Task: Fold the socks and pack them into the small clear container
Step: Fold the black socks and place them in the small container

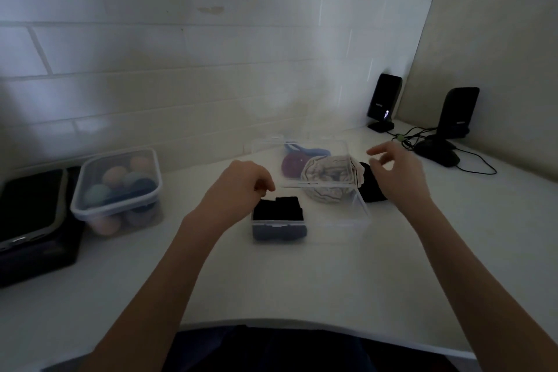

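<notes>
A small clear container (338, 222) sits open on the white counter, its lid (268, 157) raised behind it. Folded black socks (277, 209) fill its left end. My left hand (241, 183) hovers just above them, fingers curled with nothing visibly held. Behind the container lie a striped white sock (327, 174), a maroon sock (293, 164), a blue sock (305, 150) and a black sock (373, 187). My right hand (398, 169) is over the black sock with fingers spread, holding nothing.
A lidded clear box of coloured balls (117, 190) stands at the left, beside a dark device on a black box (33, 220). Two black speakers (383, 100) (459, 113), a mouse (437, 152) and cables occupy the back right corner. A tiled wall rises behind.
</notes>
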`<state>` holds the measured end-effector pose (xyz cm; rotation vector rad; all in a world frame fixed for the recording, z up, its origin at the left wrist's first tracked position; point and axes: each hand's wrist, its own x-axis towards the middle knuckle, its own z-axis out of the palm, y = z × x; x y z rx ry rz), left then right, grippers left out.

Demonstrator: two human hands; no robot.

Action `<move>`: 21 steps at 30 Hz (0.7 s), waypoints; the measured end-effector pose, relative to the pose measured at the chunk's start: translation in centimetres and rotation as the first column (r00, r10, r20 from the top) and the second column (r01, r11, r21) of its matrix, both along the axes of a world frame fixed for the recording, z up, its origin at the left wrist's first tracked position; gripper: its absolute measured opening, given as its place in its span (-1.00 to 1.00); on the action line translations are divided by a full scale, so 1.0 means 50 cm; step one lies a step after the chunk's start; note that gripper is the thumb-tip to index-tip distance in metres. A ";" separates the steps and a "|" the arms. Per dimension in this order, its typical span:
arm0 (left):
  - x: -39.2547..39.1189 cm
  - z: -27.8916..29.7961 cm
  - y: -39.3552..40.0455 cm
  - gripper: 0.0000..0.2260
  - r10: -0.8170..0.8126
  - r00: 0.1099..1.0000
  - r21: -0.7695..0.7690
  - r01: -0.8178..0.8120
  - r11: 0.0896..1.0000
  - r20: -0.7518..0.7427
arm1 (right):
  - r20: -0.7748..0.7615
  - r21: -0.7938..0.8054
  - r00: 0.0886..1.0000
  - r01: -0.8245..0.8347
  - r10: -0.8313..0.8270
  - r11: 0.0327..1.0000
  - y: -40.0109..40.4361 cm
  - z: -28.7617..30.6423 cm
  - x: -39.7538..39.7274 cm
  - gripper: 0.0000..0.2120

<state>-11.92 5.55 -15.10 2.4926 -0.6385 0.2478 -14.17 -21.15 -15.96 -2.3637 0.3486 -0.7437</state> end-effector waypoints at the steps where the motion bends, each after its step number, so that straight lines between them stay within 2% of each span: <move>1: -0.002 -0.005 -0.002 -0.79 0.001 1.000 -0.014 -0.001 1.000 0.004 | -0.079 -0.031 0.996 0.031 -0.033 0.999 -0.006 -0.013 -0.001 -0.80; 4: -0.009 -0.025 -0.012 -0.78 0.000 0.998 -0.087 0.005 0.996 0.057 | -0.367 -0.067 0.930 -0.045 0.017 0.997 -0.004 -0.044 -0.005 -0.67; 6: -0.015 -0.043 -0.020 -0.80 0.002 0.994 -0.098 0.009 0.995 0.110 | -0.428 -0.070 0.901 -0.103 0.063 0.992 0.004 -0.060 -0.006 -0.70; 10: -0.027 -0.061 -0.030 -0.80 -0.002 0.986 -0.099 0.018 0.995 0.166 | -0.317 -0.105 0.947 0.020 -0.052 0.994 0.000 -0.071 -0.002 -0.80; 13: -0.024 -0.060 -0.029 -0.79 -0.012 0.987 -0.100 0.029 0.995 0.163 | -0.168 -0.071 0.983 0.056 -0.068 0.996 -0.005 -0.051 -0.005 -0.84; 17: -0.020 -0.062 -0.036 -0.77 -0.051 0.991 -0.084 0.061 0.995 0.122 | 0.061 0.038 0.998 -0.012 0.010 0.999 0.003 -0.004 -0.010 -0.86; 21: -0.025 -0.064 -0.046 -0.75 -0.052 0.988 -0.056 0.061 0.997 0.145 | 0.178 0.124 0.979 -0.123 0.100 0.985 0.032 0.044 -0.030 -0.82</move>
